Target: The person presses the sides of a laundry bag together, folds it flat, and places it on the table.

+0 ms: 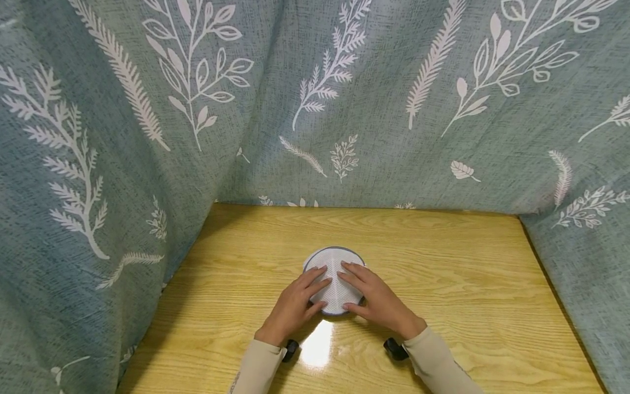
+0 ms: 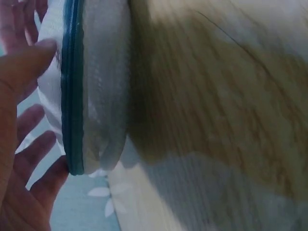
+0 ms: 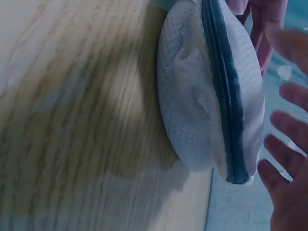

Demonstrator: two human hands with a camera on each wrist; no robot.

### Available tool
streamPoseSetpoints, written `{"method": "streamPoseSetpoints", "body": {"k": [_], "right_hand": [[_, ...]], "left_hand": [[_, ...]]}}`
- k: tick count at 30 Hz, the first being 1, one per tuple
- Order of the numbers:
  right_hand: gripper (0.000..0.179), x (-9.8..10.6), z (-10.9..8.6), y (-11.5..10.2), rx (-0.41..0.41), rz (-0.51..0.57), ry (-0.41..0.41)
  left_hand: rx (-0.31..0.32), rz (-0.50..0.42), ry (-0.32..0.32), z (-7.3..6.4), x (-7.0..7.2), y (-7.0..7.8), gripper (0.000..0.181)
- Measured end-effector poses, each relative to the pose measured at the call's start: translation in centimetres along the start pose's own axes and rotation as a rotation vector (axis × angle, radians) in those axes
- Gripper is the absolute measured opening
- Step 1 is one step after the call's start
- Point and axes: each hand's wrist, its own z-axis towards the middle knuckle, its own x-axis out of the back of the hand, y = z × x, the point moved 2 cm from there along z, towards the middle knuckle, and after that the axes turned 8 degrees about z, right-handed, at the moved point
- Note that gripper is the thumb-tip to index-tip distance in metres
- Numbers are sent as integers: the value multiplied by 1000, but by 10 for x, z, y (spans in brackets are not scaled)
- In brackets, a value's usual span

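A round white mesh laundry bag lies on the wooden table in the head view, with a seam down its middle. A dark blue-green zipper runs round its edge, closed along the stretch seen in the right wrist view. My left hand rests its spread fingers on the bag's left side. The right hand lies over the bag's right side with fingers apart and loosely bent. Neither hand curls round the bag. Its underside bulges against the table in both wrist views.
The wooden table extends around the bag. A blue-green curtain with white leaf prints hangs behind it and along both sides. Black wrist devices sit at both sleeves. Light glares off the tabletop in front of the bag.
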Motion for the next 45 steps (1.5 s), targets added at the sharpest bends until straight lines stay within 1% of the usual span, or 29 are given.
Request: {"method": "streamPoseSetpoints", "body": {"k": [2, 6, 11, 14, 17, 24, 33, 38, 45], "right_hand": [[80, -3, -1, -1, 28, -14, -39], [87, -7, -4, 0, 34, -41, -103], [98, -10, -6, 4, 37, -78, -150], [102, -11, -6, 5, 43, -100, -166], [100, -12, -5, 4, 42, -117, -176], [94, -14, -4, 4, 36, -141, -158], [91, -16, -3, 5, 37, -168, -160], [87, -16, -1, 5, 11, -165, -178], [85, -15, 0, 4, -14, -149, -186]], "left_hand": [[3, -5, -33, -2, -1, -1, 58], [11, -42, -86, -5, -3, -2, 66], [36, -83, -147, -6, -4, -4, 77], [46, -97, -169, -7, -5, -5, 82], [47, -106, -180, -7, -6, -6, 83], [74, -132, -218, -8, -7, -7, 80], [69, -138, -222, -7, -9, -6, 79], [81, -155, -223, -5, -9, -7, 78], [94, -161, -246, -5, -10, -6, 77]]}}
